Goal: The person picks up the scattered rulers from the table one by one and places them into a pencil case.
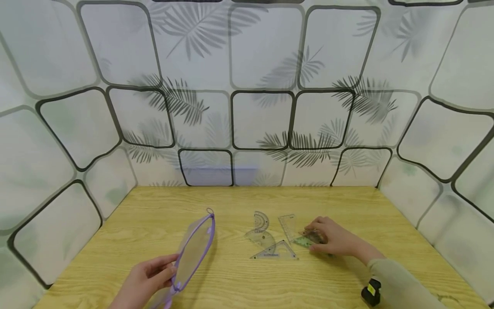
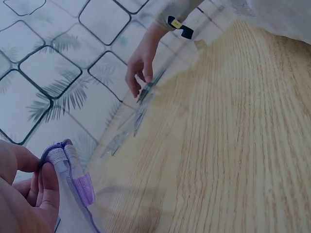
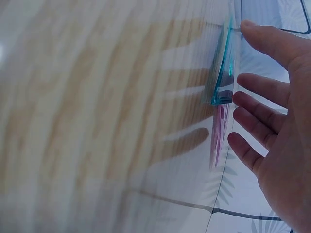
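My left hand (image 1: 148, 277) pinches the rim of a clear pouch (image 1: 194, 253) with purple edging, and the pouch's mouth gapes. In the left wrist view, thumb and fingers grip its purple edge (image 2: 65, 160). My right hand (image 1: 333, 238) is low over the table at a green-tinted set square (image 1: 303, 241), fingers spread and only slightly bent. The right wrist view shows a teal-edged set square (image 3: 223, 68) close to the fingertips, with a pinkish clear piece (image 3: 219, 136) below it; contact is hard to tell.
Left of the right hand lie a clear set square (image 1: 286, 225), another set square (image 1: 275, 252), a small protractor (image 1: 261, 221) and a larger round-edged clear piece (image 1: 262, 240). Patterned panels (image 1: 262, 120) enclose the wooden table (image 1: 231, 283) at back and sides.
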### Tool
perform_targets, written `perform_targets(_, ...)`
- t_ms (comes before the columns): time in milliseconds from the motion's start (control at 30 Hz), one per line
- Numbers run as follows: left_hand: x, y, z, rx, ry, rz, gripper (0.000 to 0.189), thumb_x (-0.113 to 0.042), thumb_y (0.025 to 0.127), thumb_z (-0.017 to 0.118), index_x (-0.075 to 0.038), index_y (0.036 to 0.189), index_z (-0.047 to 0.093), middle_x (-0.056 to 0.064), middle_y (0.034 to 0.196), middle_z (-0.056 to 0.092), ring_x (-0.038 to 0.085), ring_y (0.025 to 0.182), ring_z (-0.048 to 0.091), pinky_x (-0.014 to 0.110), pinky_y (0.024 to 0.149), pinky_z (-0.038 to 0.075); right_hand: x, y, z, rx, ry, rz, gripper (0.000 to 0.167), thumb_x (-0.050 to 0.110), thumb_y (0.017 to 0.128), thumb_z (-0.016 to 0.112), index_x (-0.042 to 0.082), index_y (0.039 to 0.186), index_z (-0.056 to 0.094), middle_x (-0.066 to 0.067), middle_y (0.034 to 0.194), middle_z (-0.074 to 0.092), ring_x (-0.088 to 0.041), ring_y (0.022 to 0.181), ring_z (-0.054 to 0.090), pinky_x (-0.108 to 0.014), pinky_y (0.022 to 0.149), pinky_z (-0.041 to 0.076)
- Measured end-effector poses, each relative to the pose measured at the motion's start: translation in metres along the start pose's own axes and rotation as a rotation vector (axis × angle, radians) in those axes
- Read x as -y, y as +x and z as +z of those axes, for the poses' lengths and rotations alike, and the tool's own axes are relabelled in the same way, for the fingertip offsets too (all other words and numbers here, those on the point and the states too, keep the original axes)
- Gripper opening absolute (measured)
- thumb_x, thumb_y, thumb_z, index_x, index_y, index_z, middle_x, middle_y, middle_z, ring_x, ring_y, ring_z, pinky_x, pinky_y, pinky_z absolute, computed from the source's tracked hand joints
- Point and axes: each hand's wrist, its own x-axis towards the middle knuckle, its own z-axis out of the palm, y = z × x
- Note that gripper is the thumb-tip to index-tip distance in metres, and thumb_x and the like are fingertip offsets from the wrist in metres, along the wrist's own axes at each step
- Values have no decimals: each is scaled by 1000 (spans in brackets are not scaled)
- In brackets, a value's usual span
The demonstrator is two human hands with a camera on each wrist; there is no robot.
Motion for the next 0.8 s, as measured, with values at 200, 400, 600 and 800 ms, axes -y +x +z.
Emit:
perform_targets(200, -1, 0, -1, 19, -18, 4, 53, -20, 100, 58, 13, 139, 46, 15, 119, 70, 9, 92, 68, 25, 78, 60, 2, 0, -1, -8, -5, -12, 46, 43, 90, 70, 13, 123, 65, -3, 112, 58, -16, 96, 52, -33, 75, 49)
perform_targets(400, 0, 1, -4, 49, -32, 5, 54, -21, 100, 58, 14, 140, 45, 16, 120, 69, 11, 94, 68, 26, 79, 60, 1, 1, -2, 30, 28, 4, 46, 44, 90, 70, 13, 123, 64, -3, 112, 56, -14, 95, 52, -31, 75, 50)
perform_targets(600, -1, 3, -10, 94, -65, -10, 58, -25, 100, 57, 13, 142, 42, 11, 120, 69, 13, 98, 68, 28, 82, 61, -1, 2, -1, 33, 25, 14, 46, 42, 89, 72, 13, 123, 65, -2, 112, 56, -11, 93, 52, -29, 75, 50)
perform_targets(800, -1, 3, -12, 104, -81, -21, 59, -26, 101, 57, 13, 143, 41, 7, 119, 69, 12, 98, 68, 29, 83, 61, -2, 2, 0, 18, 18, 21, 45, 43, 87, 73, 13, 120, 66, -1, 109, 57, -7, 88, 50, -25, 71, 47)
